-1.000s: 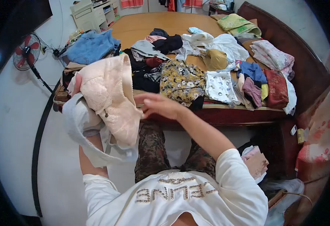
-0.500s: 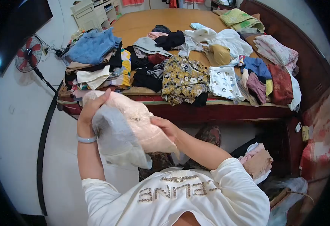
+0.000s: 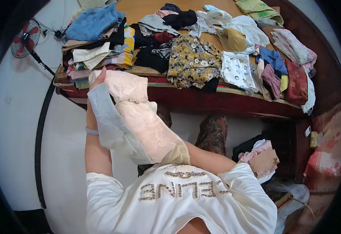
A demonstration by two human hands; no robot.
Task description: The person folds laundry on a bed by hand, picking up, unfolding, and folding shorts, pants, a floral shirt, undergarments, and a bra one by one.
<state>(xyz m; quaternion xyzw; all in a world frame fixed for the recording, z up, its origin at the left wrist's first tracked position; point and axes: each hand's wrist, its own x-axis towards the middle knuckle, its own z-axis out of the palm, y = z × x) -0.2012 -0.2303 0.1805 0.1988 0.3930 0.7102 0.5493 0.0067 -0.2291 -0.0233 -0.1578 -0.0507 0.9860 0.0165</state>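
A pale pink and grey-white cloth piece (image 3: 139, 113) with a small metallic ornament is held up in front of my chest. My left hand (image 3: 96, 82) grips its upper left end, mostly covered by the fabric. The cloth hides my right hand, whose forearm reaches in behind the lower right part. Beyond the cloth, the bed edge carries a stack with blue denim (image 3: 94, 22) on top, a yellow floral garment (image 3: 193, 62) and a white printed cloth (image 3: 238, 70).
A red fan (image 3: 25, 39) stands at the left wall. More clothes, including a dark red cloth (image 3: 296, 82), lie on the bed. At the lower right are folded clothes with a brown piece (image 3: 264, 160) and a clear plastic bag (image 3: 295, 195).
The pink and grey cloth is now stretched longer and more upright, its lower end nearer my chest. My right hand has gone out of sight behind it. The view has tilted down.
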